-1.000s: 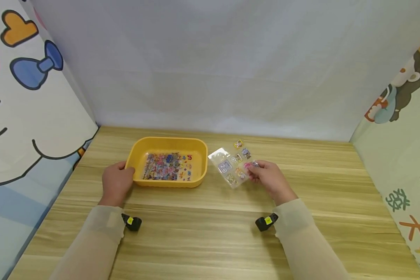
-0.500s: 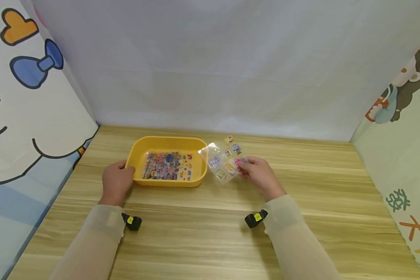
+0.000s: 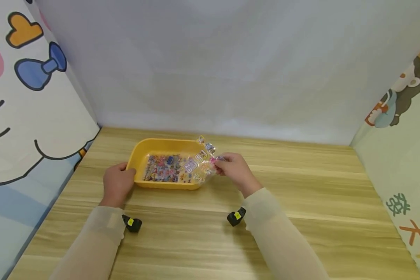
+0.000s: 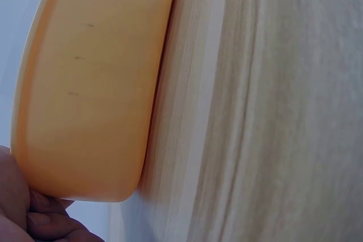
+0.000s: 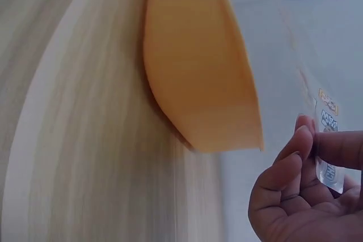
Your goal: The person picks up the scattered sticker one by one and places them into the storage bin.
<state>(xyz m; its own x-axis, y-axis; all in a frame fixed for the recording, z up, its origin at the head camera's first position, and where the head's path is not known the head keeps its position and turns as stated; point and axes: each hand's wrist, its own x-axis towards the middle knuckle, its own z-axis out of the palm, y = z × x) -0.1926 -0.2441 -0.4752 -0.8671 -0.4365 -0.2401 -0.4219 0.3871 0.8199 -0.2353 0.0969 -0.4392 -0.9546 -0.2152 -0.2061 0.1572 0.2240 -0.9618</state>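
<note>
My left hand (image 3: 118,182) grips the left end of a yellow plastic tray (image 3: 164,186), thumb over the rim and fingers curled beneath it in the left wrist view. Sheets of small colourful stickers (image 3: 162,167) lie in the tray. Between thumb and fingers, my right hand (image 3: 236,171) pinches the edge of a clear sticker sheet (image 3: 190,165) with several cartoon and number stickers. In the head view this sheet overlaps the tray's right end. The right wrist view shows the sheet raised above the level of the tray's rim (image 5: 249,77).
The tray stands on a wood-grain table (image 3: 301,194), near its back edge. A pale cloth backdrop (image 3: 224,77) rises behind, with printed cartoon panels at left and right. Each wrist carries a small black camera (image 3: 235,217).
My right hand has moved left with the sticker sheet, from beside the tray to over its right end. My left hand keeps its grip on the tray.
</note>
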